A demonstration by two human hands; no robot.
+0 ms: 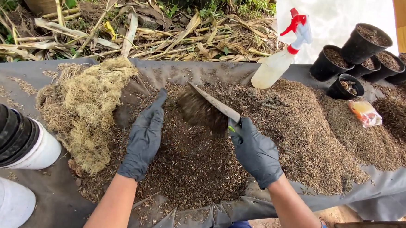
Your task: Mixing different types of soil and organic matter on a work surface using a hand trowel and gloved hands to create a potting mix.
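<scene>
A trowel with a flat metal blade hangs tilted over the middle of a heap of dark, husk-like potting mix, its blade pointing up and to the left, with a blurred clump of the mix falling from its underside. The right hand, in a dark glove, is closed in a fist around the trowel's handle, of which only a small green bit shows at the top of the grip. The left hand, also gloved, is open with fingers straight and close together, laid flat along the left edge of the heap, the fingertips reaching up toward the blade but apart from it; it holds nothing. The mix lies on a grey sheet that covers the work surface. Just left of the left hand sits a pale, stringy mass of dry fibre. Farther left, at the edge of the view, are stacked black pots nested inside white pots. Behind the heap a translucent spray bottle with a red trigger lies tilted on the mix. To the right are a small plastic bag and a cluster of black pots filled with mix. Dry stalks and leaves lie beyond the sheet.
</scene>
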